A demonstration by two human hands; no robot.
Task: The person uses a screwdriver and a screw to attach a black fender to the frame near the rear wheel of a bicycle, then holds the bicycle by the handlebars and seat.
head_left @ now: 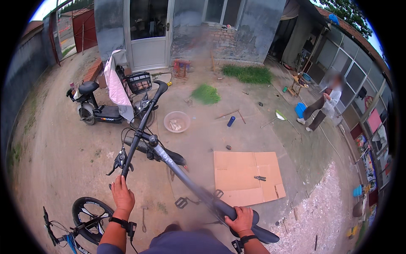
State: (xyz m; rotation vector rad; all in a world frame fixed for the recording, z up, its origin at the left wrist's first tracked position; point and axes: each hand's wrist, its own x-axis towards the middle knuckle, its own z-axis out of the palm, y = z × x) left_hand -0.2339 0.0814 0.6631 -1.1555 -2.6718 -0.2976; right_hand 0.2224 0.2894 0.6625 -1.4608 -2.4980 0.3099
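A grey and black bicycle (177,169) stands in front of me, running from the handlebar at upper left to the saddle at lower right. My left hand (122,197) is closed on the near end of the handlebar (137,137), just below a brake lever (120,162). On the black saddle (263,233), my right hand (240,221) grips the edge with bent fingers. The front tyre (169,155) shows partly under the frame, with a pedal (182,202) lower down. Most of the rear wheel is hidden.
Flattened cardboard (234,169) with pliers (259,178) on it lies right of the bicycle. A second bicycle's wheel (86,216) is at lower left. Beyond are an electric scooter (108,112), a basin (176,122), a blue bottle (231,121) and a seated person (325,101).
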